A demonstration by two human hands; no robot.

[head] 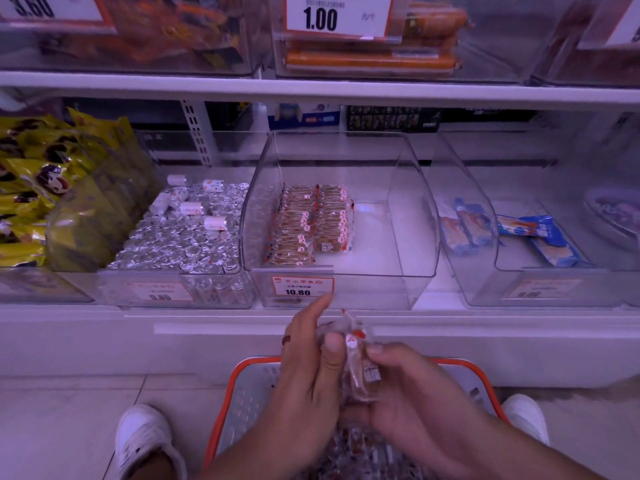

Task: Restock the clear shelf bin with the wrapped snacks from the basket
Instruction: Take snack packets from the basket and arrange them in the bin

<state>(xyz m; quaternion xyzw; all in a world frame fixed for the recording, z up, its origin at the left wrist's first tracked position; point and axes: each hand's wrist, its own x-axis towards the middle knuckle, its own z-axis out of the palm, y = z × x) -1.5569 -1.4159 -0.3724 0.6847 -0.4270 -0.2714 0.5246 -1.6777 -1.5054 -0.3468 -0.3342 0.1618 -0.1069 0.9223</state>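
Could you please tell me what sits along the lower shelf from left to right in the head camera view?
Yellow snack bags → bin of silver foil-wrapped pieces → clear shelf bin with two rows of wrapped snacks → clear bin holding blue packets → bin with more blue packets.

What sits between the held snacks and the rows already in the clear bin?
In the head view, only the clear bin's front wall with its 10.80 price tag separates the held snacks from the stocked rows.

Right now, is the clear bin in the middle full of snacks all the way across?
No, the clear bin holds snacks only on its left side, and its right side is bare.
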